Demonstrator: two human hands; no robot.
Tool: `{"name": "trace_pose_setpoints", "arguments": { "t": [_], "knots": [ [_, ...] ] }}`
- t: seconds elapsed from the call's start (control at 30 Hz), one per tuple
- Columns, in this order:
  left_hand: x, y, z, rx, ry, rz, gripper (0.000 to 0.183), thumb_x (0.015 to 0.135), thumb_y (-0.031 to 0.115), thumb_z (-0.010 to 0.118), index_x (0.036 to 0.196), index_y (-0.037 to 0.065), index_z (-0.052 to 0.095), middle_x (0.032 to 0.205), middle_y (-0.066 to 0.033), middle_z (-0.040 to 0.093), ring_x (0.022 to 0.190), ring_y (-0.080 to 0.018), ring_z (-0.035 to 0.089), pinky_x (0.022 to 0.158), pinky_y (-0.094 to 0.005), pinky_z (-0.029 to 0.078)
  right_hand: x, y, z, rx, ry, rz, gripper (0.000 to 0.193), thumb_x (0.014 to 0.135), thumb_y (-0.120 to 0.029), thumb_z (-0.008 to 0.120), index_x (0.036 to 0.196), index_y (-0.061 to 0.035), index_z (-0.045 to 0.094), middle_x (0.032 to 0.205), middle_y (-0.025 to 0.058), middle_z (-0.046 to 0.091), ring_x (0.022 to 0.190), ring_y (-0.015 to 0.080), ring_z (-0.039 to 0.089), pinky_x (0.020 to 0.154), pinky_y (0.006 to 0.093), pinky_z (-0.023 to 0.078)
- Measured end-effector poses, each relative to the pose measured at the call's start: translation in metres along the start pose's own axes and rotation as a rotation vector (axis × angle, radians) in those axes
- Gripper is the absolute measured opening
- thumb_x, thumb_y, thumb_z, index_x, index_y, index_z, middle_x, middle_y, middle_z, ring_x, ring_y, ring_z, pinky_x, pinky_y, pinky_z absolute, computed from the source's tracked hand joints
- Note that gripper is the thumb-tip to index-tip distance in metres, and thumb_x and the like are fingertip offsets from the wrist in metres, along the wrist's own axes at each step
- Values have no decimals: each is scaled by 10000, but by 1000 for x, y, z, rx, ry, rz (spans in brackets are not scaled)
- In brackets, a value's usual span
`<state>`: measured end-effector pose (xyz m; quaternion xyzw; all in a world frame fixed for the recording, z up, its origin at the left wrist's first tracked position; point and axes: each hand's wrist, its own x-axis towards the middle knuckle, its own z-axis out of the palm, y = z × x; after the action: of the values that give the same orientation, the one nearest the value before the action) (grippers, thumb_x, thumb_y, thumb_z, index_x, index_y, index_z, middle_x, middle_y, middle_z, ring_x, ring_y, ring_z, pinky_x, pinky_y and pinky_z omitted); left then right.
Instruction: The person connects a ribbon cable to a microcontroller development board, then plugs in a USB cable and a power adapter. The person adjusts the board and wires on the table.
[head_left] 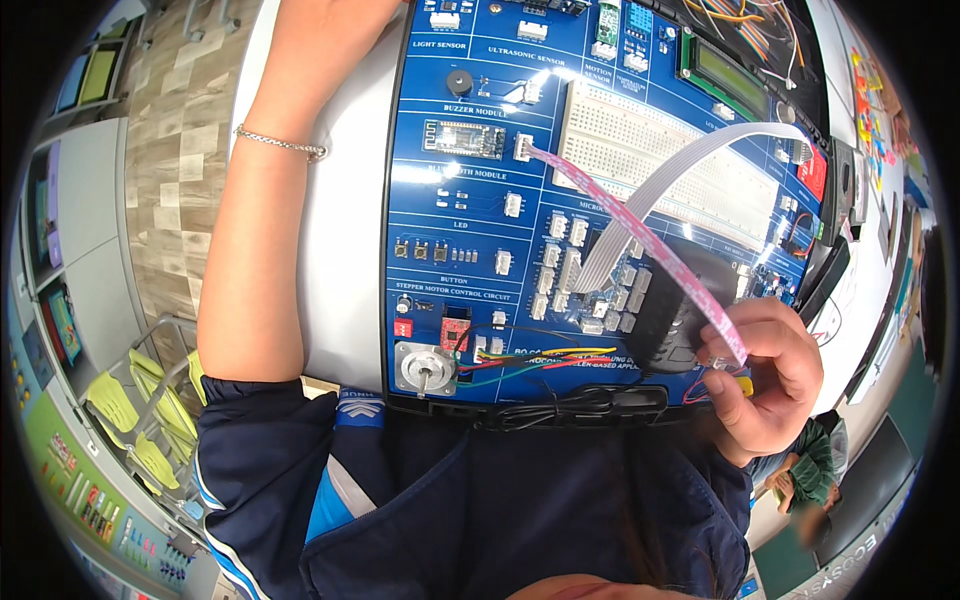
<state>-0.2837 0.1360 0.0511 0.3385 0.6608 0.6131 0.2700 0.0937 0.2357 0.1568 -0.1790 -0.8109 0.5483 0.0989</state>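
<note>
My right hand (765, 385) pinches the loose end of a pink-and-white ribbon cable (650, 240) between thumb and fingers, just over the lower right part of a blue electronics training board (430, 215). The cable's other end sits in a white socket (523, 147) beside the green Bluetooth module (465, 140). My left arm reaches up along the board's left side, a chain bracelet at the wrist; my left hand (335, 45) is at the top edge, its fingers out of the picture. A grey ribbon cable (690, 165) arches over the white breadboard (660, 150).
A stepper motor (425, 368) with coloured wires sits at the board's lower left. Black cable (580, 408) lies bundled along the near edge. A dark box-shaped part (685, 310) is by my right hand. Another person (815, 465) is at the lower right; chairs (150, 400) stand left.
</note>
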Motion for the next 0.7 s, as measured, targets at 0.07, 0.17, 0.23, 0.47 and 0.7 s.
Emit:
{"name": "trace_pose_setpoints", "arguments": {
  "t": [0.07, 0.17, 0.23, 0.47, 0.7],
  "knots": [
    [1, -1, 0, 2, 3, -8, 215, 1010, 128, 613, 817, 38, 638, 693, 39, 594, 590, -25, 475, 525, -194, 351, 0, 0, 0, 2, 1, -1, 256, 738, 31, 779, 980, 40, 697, 962, 193, 717, 813, 222, 713, 746, 294, 544],
    [-2, 0, -1, 9, 13, -13, 213, 1011, 125, 610, 819, 37, 639, 695, 36, 599, 588, -27, 478, 523, -193, 355, 0, 1, 2, 17, 7, -1, 250, 736, 60, 764, 975, 37, 700, 966, 192, 717, 815, 223, 716, 752, 288, 544],
    [-2, 1, -1, 12, 14, -16, 214, 1012, 125, 608, 819, 37, 639, 695, 33, 601, 586, -28, 479, 521, -193, 358, -1, 2, 2, 11, 18, 13, 234, 744, 68, 759, 969, 36, 702, 962, 190, 719, 814, 223, 718, 748, 288, 547],
    [-3, 3, 1, 12, 10, -17, 217, 1014, 129, 604, 819, 39, 634, 698, 28, 601, 587, -30, 481, 521, -191, 362, 2, 0, 0, -21, -18, -49, 170, 780, 88, 738, 942, 41, 714, 917, 188, 728, 790, 222, 719, 715, 293, 557],
    [-5, 3, 0, -1, -6, 0, 215, 1014, 133, 605, 821, 42, 633, 703, 30, 601, 595, -28, 481, 530, -190, 361, -1, 3, -5, -1, -51, -87, 161, 802, 102, 709, 952, 47, 724, 921, 194, 731, 788, 234, 719, 696, 292, 558]
  ]
}}
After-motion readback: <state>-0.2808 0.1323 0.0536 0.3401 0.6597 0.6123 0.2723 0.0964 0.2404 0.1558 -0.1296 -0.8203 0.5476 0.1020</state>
